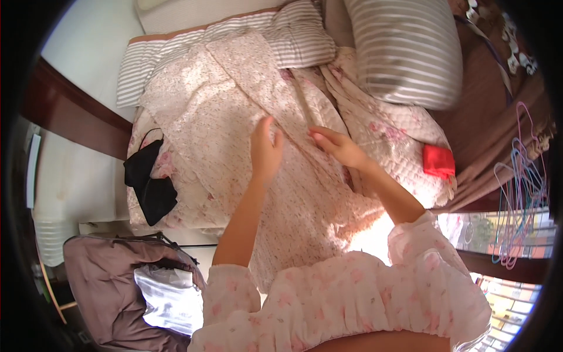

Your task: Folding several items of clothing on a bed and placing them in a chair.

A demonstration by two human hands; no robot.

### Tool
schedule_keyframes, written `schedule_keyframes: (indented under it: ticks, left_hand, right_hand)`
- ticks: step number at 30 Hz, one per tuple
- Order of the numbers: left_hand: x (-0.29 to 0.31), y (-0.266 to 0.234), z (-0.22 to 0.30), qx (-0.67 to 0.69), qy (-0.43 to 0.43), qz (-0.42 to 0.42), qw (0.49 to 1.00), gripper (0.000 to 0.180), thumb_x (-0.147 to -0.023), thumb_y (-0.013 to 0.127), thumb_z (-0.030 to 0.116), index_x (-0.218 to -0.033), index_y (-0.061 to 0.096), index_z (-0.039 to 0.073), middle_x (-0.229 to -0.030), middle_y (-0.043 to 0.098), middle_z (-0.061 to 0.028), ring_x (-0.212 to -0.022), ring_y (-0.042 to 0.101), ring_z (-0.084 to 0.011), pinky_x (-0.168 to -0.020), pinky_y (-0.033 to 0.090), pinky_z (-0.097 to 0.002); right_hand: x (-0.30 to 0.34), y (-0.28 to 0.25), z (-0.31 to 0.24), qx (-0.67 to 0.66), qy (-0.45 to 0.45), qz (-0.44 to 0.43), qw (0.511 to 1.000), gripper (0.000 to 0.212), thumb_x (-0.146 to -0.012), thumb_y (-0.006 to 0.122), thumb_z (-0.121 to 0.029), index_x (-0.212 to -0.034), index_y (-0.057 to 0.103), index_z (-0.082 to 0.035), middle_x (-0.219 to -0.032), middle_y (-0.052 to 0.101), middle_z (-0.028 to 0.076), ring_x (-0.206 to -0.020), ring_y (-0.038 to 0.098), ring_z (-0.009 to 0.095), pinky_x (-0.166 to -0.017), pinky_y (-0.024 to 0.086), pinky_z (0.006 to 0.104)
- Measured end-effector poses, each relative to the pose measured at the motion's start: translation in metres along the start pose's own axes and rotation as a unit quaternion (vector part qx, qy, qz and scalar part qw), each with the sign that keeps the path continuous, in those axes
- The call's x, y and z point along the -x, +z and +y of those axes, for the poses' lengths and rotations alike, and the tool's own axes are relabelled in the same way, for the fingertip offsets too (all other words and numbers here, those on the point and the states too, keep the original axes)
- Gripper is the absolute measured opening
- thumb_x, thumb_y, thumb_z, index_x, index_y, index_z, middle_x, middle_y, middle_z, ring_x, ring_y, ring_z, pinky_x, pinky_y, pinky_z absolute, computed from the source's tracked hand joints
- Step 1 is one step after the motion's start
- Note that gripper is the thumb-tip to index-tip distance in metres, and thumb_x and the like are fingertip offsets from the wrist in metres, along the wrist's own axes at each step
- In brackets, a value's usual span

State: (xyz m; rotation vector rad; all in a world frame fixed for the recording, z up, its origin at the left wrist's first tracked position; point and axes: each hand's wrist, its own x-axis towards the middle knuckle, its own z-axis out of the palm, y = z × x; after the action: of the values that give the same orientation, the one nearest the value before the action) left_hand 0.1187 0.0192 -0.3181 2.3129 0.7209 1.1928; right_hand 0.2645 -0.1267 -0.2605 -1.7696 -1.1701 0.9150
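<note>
A long piece of pale fabric with a small speckled print [199, 100], perhaps a garment, lies spread over the bed and hangs down toward me. A folded edge runs slantwise across it. Over the middle of this fabric is my left hand [267, 149], its thumb apart from the fingers and nothing visible in it. To its right my right hand [343, 148] reaches inward above the fabric's right side, fingers extended and parted. Neither hand clearly grips the cloth.
A quilted floral bedspread [410, 126] covers the bed. Striped pillows [410, 53] lie at its far end. A black strappy garment [149, 182] is on the left, a red folded cloth [438, 161] on the right. Hangers [519, 193] hang at right; a brown bag [105, 276] stands lower left.
</note>
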Motion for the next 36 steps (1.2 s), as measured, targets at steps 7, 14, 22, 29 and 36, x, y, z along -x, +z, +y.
schedule_keyframes:
  ticks: [7,14,22,29,36]
  left_hand:
    - [0.094,-0.038,0.136,0.243,-0.14,-0.334,0.9,0.024,-0.086,0.057,0.023,-0.097,0.053,0.003,-0.078,0.054,-0.0045,-0.062,0.052,-0.0104,-0.056,0.044,-0.0234]
    - [0.123,-0.018,0.127,0.436,-0.379,-0.342,0.742,0.048,-0.084,0.057,0.044,-0.098,0.053,-0.002,-0.079,0.056,-0.0025,-0.06,0.049,-0.0072,-0.053,0.042,-0.0215]
    - [0.101,-0.059,0.148,0.553,-0.484,-0.212,0.644,0.044,-0.079,0.065,0.023,-0.112,0.046,0.001,-0.096,0.057,-0.0075,-0.084,0.055,-0.0135,-0.068,0.045,-0.0255]
    - [0.123,-0.077,0.074,0.162,-0.311,-0.283,0.893,0.038,-0.079,0.065,0.02,-0.105,0.051,-0.003,-0.092,0.06,-0.0124,-0.08,0.058,-0.018,-0.068,0.047,-0.0287]
    - [0.125,-0.085,0.084,0.131,-0.332,-0.284,0.89,0.039,-0.081,0.063,0.026,-0.104,0.055,-0.004,-0.091,0.062,-0.0139,-0.079,0.059,-0.0174,-0.067,0.046,-0.0289]
  right_hand:
    - [0.182,-0.024,0.012,0.228,-0.031,0.006,0.973,0.074,-0.068,0.073,-0.022,-0.13,0.037,-0.006,-0.129,0.044,0.014,-0.115,0.046,0.029,-0.098,0.035,0.0359]
    - [0.212,-0.016,0.005,0.056,0.136,0.12,0.982,0.025,-0.085,0.059,-0.021,-0.1,0.06,-0.001,-0.081,0.061,0.008,-0.076,0.055,0.014,-0.068,0.043,0.0266]
    - [0.216,-0.009,-0.006,-0.07,0.116,0.0,0.991,0.05,-0.089,0.047,-0.045,-0.115,0.055,-0.003,-0.1,0.061,0.013,-0.096,0.056,0.023,-0.085,0.043,0.0329]
    - [0.236,0.03,0.05,0.177,-0.105,-0.126,0.97,0.058,-0.087,0.05,-0.042,-0.132,0.037,-0.007,-0.135,0.036,0.018,-0.126,0.034,0.03,-0.103,0.028,0.0365]
    - [0.241,0.034,0.067,0.022,0.092,0.033,0.995,0.056,-0.085,0.056,-0.039,-0.124,0.043,0.0,-0.098,0.059,0.017,-0.082,0.06,0.026,-0.074,0.046,0.0335]
